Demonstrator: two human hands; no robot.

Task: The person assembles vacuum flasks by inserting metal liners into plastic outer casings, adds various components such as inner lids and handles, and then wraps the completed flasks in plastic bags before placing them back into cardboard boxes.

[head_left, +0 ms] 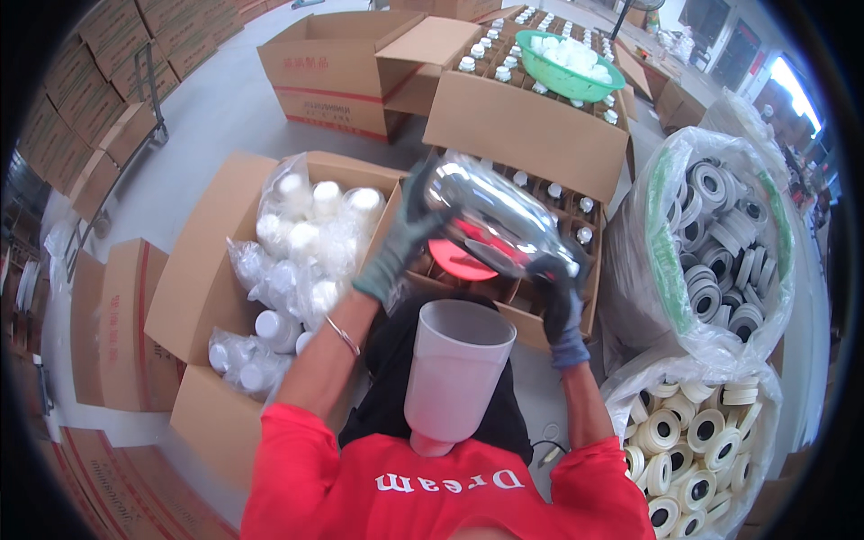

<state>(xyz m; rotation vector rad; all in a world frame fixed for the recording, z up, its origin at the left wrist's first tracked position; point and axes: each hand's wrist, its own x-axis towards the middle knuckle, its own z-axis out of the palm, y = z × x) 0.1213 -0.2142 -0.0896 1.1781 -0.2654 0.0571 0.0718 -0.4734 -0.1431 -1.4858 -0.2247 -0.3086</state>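
While both gloved hands, left hand (396,247) and right hand (560,310), clasp the shiny steel bowl (499,220) tilted over the divided carton's (526,126) near edge, I watch. Its slick curve could slip, I judge, knocking the white funnel (453,364) below.

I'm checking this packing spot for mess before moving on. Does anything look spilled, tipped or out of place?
Nothing looks spilled or damaged. The left hand and right hand hold a shiny silver bag tilted over the divided carton of bottles. A white funnel-like cup stands mouth-up at the person's chest, and a green basin rests on the bottles of the far carton.
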